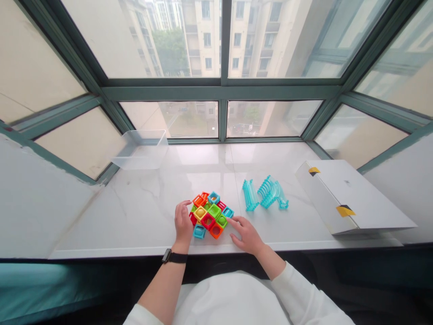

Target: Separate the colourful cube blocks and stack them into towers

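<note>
Block cluster (pixel 209 213) looked light, rigid, loosely joined; grip opposite edges. My left hand (pixel 183 223) cupped one side; my right hand (pixel 247 234) lay open, apparently touching.

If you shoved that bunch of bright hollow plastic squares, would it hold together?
Probably light: the bunch of bright hollow plastic squares is mostly open frames. It would likely slide easily on the glossy white stone sill. I cannot tell whether pieces interlock; the left hand and right hand flank it, so it may scatter.
</note>
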`<state>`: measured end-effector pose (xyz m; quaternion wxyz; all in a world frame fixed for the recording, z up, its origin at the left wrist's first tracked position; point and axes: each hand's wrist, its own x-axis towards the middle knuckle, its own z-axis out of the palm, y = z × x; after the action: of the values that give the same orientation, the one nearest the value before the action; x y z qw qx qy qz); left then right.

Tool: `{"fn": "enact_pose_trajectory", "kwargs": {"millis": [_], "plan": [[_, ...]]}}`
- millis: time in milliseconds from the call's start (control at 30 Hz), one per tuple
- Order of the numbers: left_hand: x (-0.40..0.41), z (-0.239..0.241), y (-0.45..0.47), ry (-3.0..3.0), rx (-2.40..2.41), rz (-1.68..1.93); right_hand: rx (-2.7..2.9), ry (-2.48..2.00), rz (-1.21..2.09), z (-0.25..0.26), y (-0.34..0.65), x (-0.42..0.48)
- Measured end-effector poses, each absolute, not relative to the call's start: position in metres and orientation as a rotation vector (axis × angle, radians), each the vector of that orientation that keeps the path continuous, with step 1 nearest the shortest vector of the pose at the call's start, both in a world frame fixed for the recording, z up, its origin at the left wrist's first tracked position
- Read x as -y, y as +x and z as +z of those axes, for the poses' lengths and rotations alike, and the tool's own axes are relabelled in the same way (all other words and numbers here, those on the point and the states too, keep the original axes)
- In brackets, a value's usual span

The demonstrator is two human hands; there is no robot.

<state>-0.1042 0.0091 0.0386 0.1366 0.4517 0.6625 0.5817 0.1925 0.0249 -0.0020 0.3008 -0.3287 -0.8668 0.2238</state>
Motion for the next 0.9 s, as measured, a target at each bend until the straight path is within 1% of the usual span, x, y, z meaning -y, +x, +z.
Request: {"fn": "enact_pose_trajectory", "kwargs": {"millis": [133, 367, 700, 900], "plan": [[0.019, 0.025, -0.123, 1.463, -1.977, 1.535, 2.175, -1.013, 0.536, -0.008, 0.192, -0.027], [0.050, 0.001, -0.110, 1.750, -1.816, 1.230, 2.202, -1.086, 0.501, -0.018, 0.190, -0.031], [0.046, -0.004, -0.101, 1.850, -1.903, 1.260, 2.212, -1.082, 0.426, -0.014, 0.190, -0.030], [0.050, -0.008, -0.097, 2.027, -1.923, 1.257, 2.113, -0.954, 0.380, 0.017, 0.174, -0.022]]}}
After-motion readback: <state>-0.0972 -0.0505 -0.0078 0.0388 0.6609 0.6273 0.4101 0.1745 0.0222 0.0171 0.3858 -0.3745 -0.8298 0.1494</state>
